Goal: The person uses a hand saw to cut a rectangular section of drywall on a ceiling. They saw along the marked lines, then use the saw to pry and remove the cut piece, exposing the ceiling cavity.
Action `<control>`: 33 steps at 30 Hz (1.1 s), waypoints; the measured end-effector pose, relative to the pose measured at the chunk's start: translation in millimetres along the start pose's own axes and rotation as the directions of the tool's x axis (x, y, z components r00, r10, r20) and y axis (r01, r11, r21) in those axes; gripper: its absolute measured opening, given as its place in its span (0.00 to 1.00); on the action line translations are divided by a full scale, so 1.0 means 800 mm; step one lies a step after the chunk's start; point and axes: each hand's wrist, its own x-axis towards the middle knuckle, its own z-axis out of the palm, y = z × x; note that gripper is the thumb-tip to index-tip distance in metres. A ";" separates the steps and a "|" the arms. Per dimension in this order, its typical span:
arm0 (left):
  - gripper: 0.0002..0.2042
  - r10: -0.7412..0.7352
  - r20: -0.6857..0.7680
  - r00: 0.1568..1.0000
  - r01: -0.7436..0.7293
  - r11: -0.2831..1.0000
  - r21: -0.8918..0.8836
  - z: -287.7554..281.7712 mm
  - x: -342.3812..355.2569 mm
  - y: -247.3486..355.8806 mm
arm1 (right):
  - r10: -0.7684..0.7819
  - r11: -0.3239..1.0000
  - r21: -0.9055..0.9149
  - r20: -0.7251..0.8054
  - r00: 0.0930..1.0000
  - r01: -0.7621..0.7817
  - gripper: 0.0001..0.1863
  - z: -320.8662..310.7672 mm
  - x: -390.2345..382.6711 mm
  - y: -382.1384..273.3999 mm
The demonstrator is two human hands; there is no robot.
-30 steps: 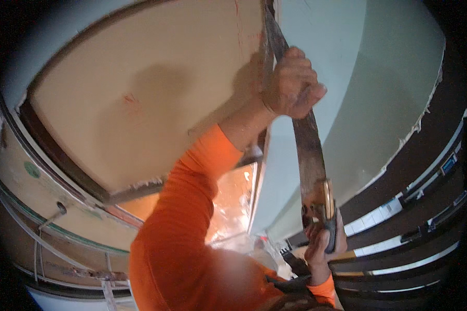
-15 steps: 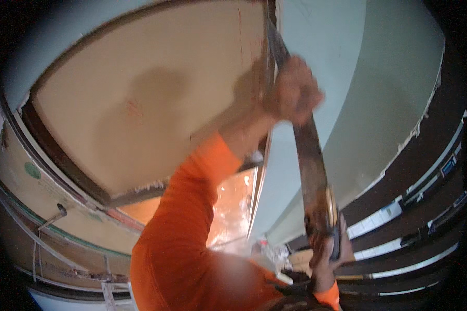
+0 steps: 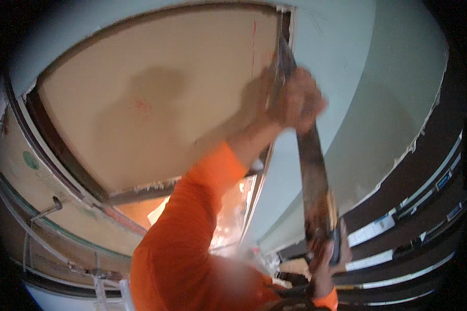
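A handsaw [image 3: 314, 171] with a long dark blade and what looks like a yellow and black handle runs up the right of centre. Its upper end lies along the gap beside the tan panel [image 3: 104, 119], against the edge of the pale blue-green board [image 3: 321, 57]. Closed around the upper blade is my left hand [image 3: 300, 101], blurred, with its orange-sleeved arm crossing below. Lower right, my right hand [image 3: 323, 262] grips the handle end. Whether the teeth touch the board cannot be made out.
A dark frame strip [image 3: 140, 192] edges the panel's near side, with a brightly lit orange opening [image 3: 233, 207] below. Metal scaffold-like bars [image 3: 41, 243] stand at the lower left. White sheets [image 3: 371, 233] and dark bands line the right, beyond the board's ragged edge.
The view has shifted slightly, so the panel and board sit a little lower and farther right. Both hands keep their hold on the saw; its tip still lies along the gap.
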 end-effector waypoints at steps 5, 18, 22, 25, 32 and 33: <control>0.17 0.378 -0.006 0.926 -0.322 0.797 0.511 -0.022 -0.009 0.001 | -0.008 0.978 0.210 0.086 0.996 -0.010 0.41 0.012 0.019 -0.014; 0.39 -0.089 0.207 0.974 -0.225 -0.361 0.905 -0.151 0.100 0.121 | -0.102 0.970 0.224 0.001 0.995 0.099 0.34 0.031 0.014 -0.002; 0.37 -0.186 0.250 0.950 -0.308 -0.439 0.844 -0.153 0.111 0.143 | -0.096 0.961 0.268 0.117 0.988 0.062 0.30 0.037 0.012 -0.016; 0.37 -0.160 0.280 0.947 -0.322 -0.458 0.828 -0.162 0.118 0.130 | -0.094 0.967 0.248 0.127 0.987 0.060 0.31 0.035 0.006 -0.002; 0.37 -0.097 0.305 0.948 -0.304 -0.565 0.767 -0.159 0.111 0.121 | -0.101 0.979 0.180 0.040 0.994 0.093 0.35 0.043 0.010 0.013; 0.37 -0.056 0.327 0.943 -0.301 -0.558 0.773 -0.159 0.115 0.118 | -0.085 0.985 0.156 0.061 0.995 0.074 0.34 0.037 0.017 0.004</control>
